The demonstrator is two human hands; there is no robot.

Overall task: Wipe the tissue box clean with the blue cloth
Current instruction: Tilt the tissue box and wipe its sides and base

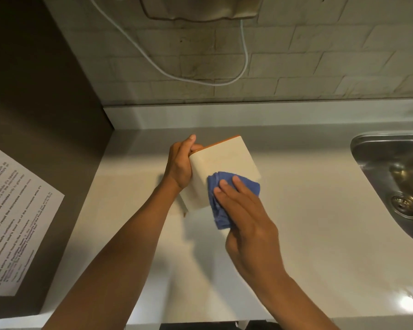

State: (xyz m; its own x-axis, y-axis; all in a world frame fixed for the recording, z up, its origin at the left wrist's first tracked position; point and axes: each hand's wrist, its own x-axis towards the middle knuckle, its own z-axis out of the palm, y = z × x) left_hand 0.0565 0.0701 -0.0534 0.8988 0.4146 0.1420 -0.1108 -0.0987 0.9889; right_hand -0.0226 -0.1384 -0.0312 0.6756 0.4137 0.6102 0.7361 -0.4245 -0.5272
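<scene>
Left of the steel sink (pixel 391 167), a left hand (pixel 179 166) grips the cream tissue box (pixel 222 163) — tilted above the white counter (pixel 308 210) — fingers curled round its orange-edged end. The right hand (pixel 243 215), fingers nearly flat, presses the blue cloth (pixel 218 210) against the box's near face.

Steel sink basin (pixel 391 167) cut off by right frame edge. Printed white paper sheet (pixel 14 222) on dark side panel: cut off at left edge, text too blurred to read. Folded blue cloth (pixel 218 198) partly hidden under right hand (pixel 246 217). Cream tissue box (pixel 221 167): opening not visible; left hand (pixel 179 163) covers its far-left corner. Metal fixture (pixel 200 8) cropped at top.
</scene>
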